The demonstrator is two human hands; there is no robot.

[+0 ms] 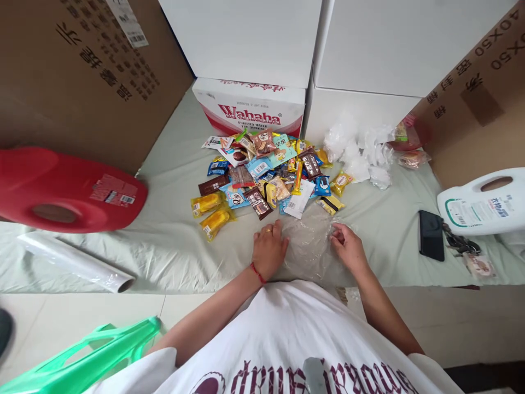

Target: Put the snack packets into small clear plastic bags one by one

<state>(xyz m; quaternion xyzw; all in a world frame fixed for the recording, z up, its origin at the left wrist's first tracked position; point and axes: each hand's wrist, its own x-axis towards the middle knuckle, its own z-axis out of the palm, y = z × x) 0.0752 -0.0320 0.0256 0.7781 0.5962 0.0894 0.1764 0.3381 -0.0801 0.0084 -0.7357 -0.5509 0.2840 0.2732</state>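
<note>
A clear plastic bag (308, 249) lies spread on the cloth in front of my body. My left hand (269, 250), with a ring and a red wrist cord, rests palm down at the bag's left edge, its fingers lying on the cloth. At the opposite edge, my right hand (348, 249) is closed, thumb and fingers pinching the thin plastic. Just beyond both hands is a heap of wrapped snacks (268, 169). Two yellow-wrapped snacks (215, 221) lie at the heap's near left, and a white packet (300, 200) sits close to the bag.
Crumpled clear bags (356, 150) lie right of the heap, before white boxes (369, 46) and a Wahaha carton (250, 109). A red jug (77, 189) and plastic roll (77, 262) are left. A phone (431, 235), keys (463, 241) and white jug (484, 205) are right.
</note>
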